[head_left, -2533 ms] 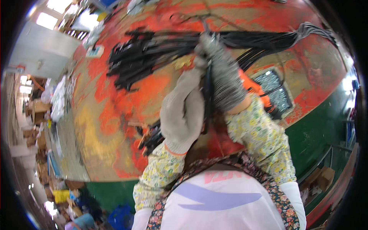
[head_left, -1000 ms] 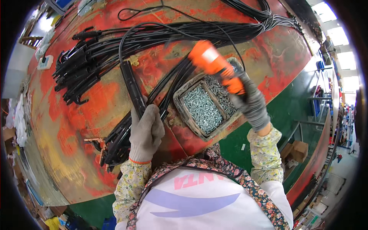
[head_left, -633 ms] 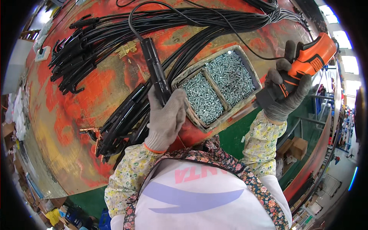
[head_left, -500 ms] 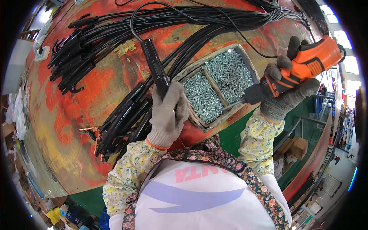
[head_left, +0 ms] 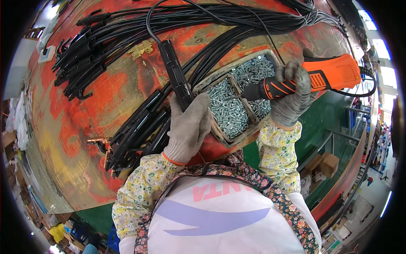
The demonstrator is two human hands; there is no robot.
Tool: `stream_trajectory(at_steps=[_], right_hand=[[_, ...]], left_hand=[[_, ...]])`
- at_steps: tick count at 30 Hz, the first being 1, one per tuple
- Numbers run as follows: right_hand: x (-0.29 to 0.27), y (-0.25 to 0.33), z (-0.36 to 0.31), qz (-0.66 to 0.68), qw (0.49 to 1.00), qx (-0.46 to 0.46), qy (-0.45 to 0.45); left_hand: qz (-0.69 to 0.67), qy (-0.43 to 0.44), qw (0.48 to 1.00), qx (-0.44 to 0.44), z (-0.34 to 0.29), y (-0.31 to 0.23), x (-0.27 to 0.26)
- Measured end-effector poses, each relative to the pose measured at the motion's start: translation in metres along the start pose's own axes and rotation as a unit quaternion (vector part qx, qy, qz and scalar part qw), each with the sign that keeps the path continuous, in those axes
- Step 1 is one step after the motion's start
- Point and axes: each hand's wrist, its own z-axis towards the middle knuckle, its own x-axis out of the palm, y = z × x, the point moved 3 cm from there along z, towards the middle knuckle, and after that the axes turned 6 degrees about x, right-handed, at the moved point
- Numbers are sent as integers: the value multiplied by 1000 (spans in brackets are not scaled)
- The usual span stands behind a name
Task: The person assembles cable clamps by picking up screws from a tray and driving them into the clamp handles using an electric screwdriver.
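Observation:
My left hand (head_left: 188,127), in a grey knit glove, is closed round the lower end of a black plastic handle (head_left: 172,65) with a black cable running from its top. My right hand (head_left: 292,95), also gloved, grips an orange and black electric screwdriver (head_left: 325,74). Its bit points left over a two-part box (head_left: 250,134) full of small silver screws (head_left: 226,112). The bit's tip is near the box's divider; whether it touches a screw I cannot tell. Left of my left hand lie several similar black handles (head_left: 135,122), partly hidden by it.
Long black cables (head_left: 203,17) with black ends lie bundled across the far side of the red, worn table (head_left: 110,93). Copper-coloured metal parts (head_left: 98,140) show by the near handles. A cardboard box (head_left: 327,165) sits low at the right, beside a metal frame.
My right hand has swung the electric screwdriver left over the screw box, and its bit now points left rather than down-left. My left hand and its black handle have barely shifted.

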Motion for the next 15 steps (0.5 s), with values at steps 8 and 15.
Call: stream_trajectory(at_steps=[8, 15], right_hand=[[4, -5, -7, -12, 1000, 1, 15], [-2, 4, -5, -2, 1000, 3, 18]], left_hand=[[13, 16, 1000, 3, 3, 0, -2], [32, 34, 999, 9, 1, 0, -1]])
